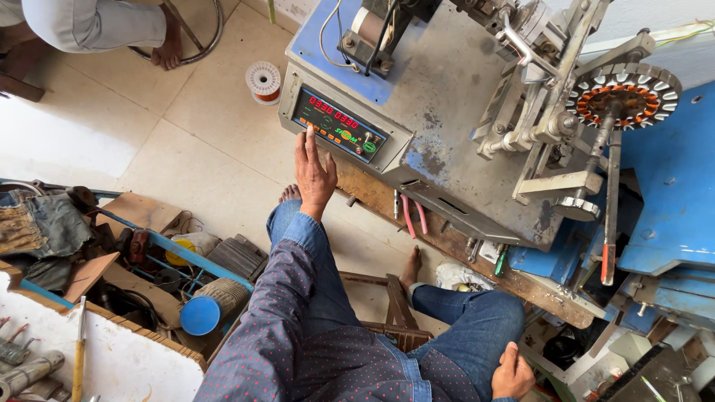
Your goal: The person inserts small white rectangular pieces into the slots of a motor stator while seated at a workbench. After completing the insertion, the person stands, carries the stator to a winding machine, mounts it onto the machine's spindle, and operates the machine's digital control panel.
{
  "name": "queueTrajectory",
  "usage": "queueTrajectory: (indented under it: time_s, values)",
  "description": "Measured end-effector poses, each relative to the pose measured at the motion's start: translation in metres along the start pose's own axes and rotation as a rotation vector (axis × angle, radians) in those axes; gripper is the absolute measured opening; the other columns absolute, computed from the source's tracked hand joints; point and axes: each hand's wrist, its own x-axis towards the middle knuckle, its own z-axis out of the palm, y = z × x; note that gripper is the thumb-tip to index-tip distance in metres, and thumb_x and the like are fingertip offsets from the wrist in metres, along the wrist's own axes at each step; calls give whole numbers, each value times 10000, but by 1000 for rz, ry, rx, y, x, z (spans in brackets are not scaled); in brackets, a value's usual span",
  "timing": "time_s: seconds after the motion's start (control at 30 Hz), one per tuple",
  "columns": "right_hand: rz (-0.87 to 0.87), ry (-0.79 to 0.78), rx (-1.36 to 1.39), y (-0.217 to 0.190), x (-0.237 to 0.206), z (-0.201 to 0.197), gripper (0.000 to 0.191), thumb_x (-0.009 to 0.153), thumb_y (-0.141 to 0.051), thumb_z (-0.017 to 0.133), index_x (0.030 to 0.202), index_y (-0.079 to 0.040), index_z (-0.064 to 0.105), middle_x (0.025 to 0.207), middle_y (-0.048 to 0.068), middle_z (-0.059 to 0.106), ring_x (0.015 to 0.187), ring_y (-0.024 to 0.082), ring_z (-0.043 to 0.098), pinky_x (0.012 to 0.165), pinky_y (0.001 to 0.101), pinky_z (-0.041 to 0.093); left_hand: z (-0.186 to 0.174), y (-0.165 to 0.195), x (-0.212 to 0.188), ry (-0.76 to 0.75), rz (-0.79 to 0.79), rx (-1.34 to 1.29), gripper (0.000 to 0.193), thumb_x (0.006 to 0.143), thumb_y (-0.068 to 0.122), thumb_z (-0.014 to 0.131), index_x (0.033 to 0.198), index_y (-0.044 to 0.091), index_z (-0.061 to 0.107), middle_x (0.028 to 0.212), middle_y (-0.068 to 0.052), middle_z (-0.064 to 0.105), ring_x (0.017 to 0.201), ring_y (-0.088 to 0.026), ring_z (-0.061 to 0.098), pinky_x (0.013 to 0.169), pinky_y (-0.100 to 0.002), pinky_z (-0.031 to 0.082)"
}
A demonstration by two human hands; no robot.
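Observation:
My left hand [313, 173] reaches forward with fingers spread, its fingertips touching the lower edge of the control panel [339, 124] with red digits on a grey winding machine [454, 97]. It holds nothing. My right hand [512, 372] rests loosely curled on my right knee, empty. On the machine's right side sits a round stator core [624, 94] with copper windings, mounted on a spindle. I am seated on a wooden stool [395, 313], wearing jeans and a dotted blue shirt.
A copper wire spool [263, 81] stands on the tiled floor. Another person's bare foot [170, 46] and a stool ring are at top left. A cluttered crate [149, 253] of parts lies left. A blue metal cover [670, 186] is on the right.

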Motion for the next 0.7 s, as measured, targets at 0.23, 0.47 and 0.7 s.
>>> queueTrajectory:
  time_s: [0.23,0.47,0.7]
  values:
    - [-51,29,50,-11,5,-1,495,1052,-362,661,731,10,719,609,124,641,571,230,629,638,383,496,-6,9,8,37,5,-9,845,902,25,702,1623,85,266,1526,-261,408,1397,-449,459,1145,-460,440]
    - [138,-89,106,-15,12,-1,490,1073,-303,611,717,17,716,513,112,622,561,209,598,600,362,489,-6,7,7,25,2,30,875,860,15,706,1613,83,264,1464,-258,445,1326,-446,486,1096,-471,450]
    - [166,-95,80,-8,10,3,504,1085,-304,614,724,30,722,528,127,628,558,219,606,618,369,495,5,-11,0,1,8,-29,868,862,-82,579,1641,77,228,1383,-202,536,1264,-397,531,1067,-447,479]
